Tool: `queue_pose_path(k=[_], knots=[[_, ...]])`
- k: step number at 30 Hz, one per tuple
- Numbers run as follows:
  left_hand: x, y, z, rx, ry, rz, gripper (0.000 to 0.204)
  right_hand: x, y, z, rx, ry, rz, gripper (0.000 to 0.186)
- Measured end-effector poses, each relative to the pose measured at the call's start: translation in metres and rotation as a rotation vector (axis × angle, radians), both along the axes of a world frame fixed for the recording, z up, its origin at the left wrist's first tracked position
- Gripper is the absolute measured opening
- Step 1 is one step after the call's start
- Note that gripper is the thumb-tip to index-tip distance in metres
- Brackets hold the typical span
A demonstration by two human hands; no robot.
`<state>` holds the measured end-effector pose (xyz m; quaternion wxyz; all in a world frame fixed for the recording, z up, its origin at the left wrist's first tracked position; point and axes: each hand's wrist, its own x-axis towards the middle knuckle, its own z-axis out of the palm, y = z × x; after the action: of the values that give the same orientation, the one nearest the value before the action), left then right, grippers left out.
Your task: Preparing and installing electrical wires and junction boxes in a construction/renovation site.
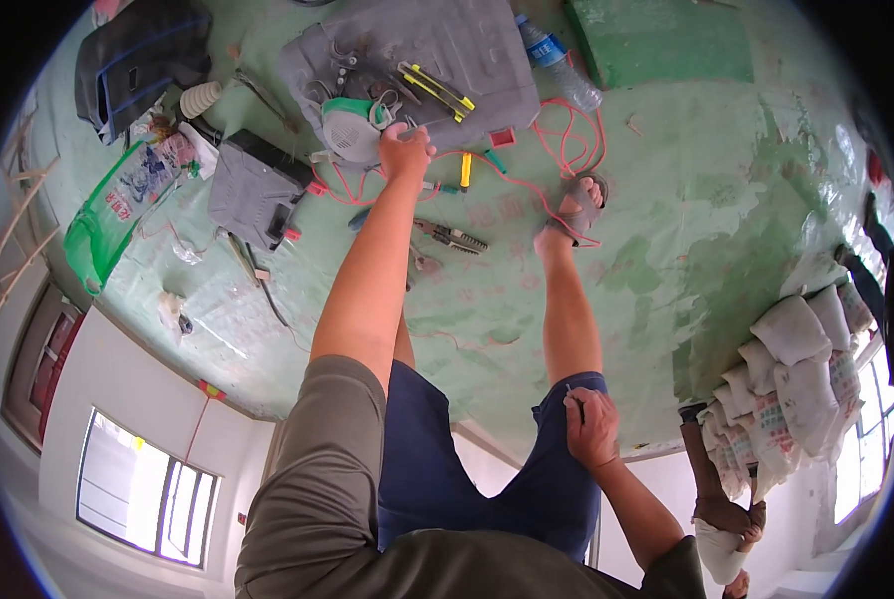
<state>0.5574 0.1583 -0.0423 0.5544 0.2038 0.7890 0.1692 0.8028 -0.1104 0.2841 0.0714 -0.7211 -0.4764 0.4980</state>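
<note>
A: Where is your left hand?
B: Your left hand [407, 153] reaches out over the near edge of the grey case [472, 45], right beside the grey-and-green respirator mask [352, 132]. Its fingers are curled; I can't tell whether they grip anything.
A: And the mask?
B: It lies on the case, near your hand's left side. Farther right on the case lies 1 yellow-and-black utility knife [437, 92].
A: What is your right hand doing?
B: Your right hand [593, 427] is at your right knee, fingers bent inward. Something thin seems to show at the fingertips, too small to name, so I can't say what you grip.
A: What lies on the green floor [497, 309]?
B: 1 yellow-and-black screwdriver [466, 172] near the case, a red cable [570, 165] looping toward your right foot, and 1 plastic bottle [563, 68] beside the case.
</note>
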Motion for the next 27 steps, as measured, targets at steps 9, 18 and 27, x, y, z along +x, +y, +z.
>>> queue_pose_path(k=[9,18,27], knots=[[-0.033,-0.104,0.047,-0.219,-0.068,-0.38,0.039,-0.026,-0.013,-0.005,0.071,-0.074,-0.13,0.007],[-0.035,-0.165,0.263,-0.261,0.218,-1.548,0.026,-0.043,-0.023,-0.013,0.142,-0.23,-0.2,0.013],[0.082,-0.055,0.455,-0.281,-0.206,-0.942,0.029,0.099,-0.04,0.034,0.039,-0.239,-0.756,0.018]])
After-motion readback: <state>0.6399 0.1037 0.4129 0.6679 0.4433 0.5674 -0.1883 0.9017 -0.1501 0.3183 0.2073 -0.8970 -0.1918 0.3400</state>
